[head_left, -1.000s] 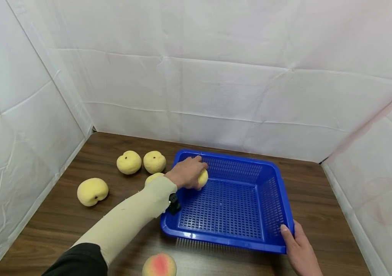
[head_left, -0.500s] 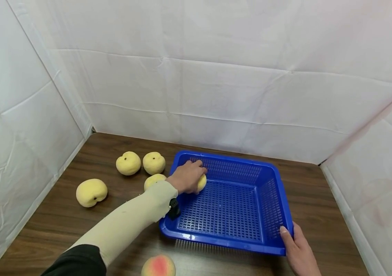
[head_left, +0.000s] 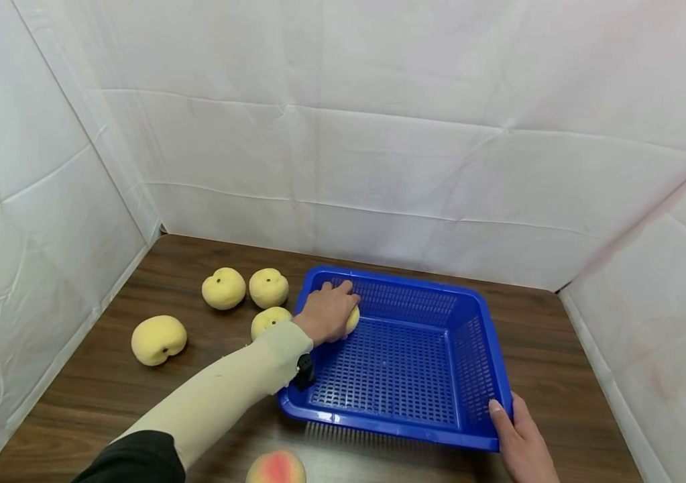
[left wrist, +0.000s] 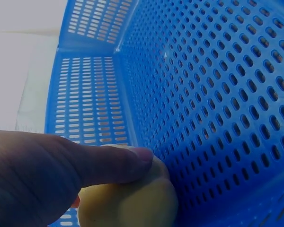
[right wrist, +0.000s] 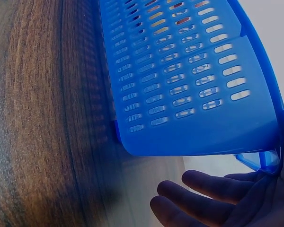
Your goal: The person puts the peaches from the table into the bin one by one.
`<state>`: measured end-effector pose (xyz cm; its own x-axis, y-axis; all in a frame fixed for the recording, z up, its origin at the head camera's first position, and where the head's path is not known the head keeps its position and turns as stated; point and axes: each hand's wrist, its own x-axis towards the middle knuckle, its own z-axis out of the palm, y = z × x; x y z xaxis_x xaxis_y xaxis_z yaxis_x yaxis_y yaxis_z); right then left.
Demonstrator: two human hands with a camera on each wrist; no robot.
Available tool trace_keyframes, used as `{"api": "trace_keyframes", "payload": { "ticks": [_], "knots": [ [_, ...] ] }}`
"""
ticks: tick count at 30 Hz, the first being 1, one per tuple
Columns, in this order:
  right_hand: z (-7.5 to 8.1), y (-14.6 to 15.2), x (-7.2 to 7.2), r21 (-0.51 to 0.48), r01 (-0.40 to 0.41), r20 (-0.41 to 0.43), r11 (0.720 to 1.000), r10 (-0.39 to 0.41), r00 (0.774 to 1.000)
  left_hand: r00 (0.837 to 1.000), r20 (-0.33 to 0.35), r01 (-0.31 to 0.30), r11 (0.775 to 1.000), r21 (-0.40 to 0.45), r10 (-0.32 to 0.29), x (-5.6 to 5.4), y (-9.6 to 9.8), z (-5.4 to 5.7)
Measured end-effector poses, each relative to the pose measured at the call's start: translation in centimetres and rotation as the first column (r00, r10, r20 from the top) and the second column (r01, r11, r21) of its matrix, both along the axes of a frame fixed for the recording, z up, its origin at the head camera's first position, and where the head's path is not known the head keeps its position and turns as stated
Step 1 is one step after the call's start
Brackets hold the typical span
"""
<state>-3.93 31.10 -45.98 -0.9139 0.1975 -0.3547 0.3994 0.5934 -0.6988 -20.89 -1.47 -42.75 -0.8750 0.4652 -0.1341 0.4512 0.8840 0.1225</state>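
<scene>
My left hand (head_left: 326, 312) reaches over the left wall of a blue perforated plastic basket (head_left: 403, 431) and holds a yellow peach (head_left: 353, 320) low inside it, near the back left corner. In the left wrist view the thumb lies across the top of this peach (left wrist: 137, 203), close to the basket floor. My right hand (head_left: 522, 439) holds the basket's front right corner, its thumb over the rim. From the right wrist view, the other fingers (right wrist: 208, 203) spread below that corner, outside the wall.
Left of the basket, one peach (head_left: 269, 318) sits by my forearm, with two more peaches (head_left: 224, 288) behind it and another peach (head_left: 158, 339) farther left. A peach with a red patch (head_left: 276, 467) lies at the front edge of view. White sheeting (head_left: 343, 161) surrounds the wooden table.
My left hand has sunk a little lower into the basket with the peach. My right hand keeps its hold on the corner. The head view has shifted slightly.
</scene>
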Motion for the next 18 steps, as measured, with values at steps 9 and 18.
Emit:
{"api": "trace_keyframes", "payload": {
  "ticks": [9, 18],
  "knots": [
    [0.14, -0.29, -0.18, -0.005, 0.009, 0.008, 1.000, -0.009, 1.000, 0.998, -0.056, 0.009, 1.000, -0.019, -0.010, 0.43, -0.17, 0.33],
    [0.27, -0.37, -0.17, -0.016, 0.006, 0.015, 1.000, -0.006, 1.000, 0.999, -0.042, -0.010, 1.000, 0.007, 0.010, 0.96, -0.13, 0.64]
  ]
}}
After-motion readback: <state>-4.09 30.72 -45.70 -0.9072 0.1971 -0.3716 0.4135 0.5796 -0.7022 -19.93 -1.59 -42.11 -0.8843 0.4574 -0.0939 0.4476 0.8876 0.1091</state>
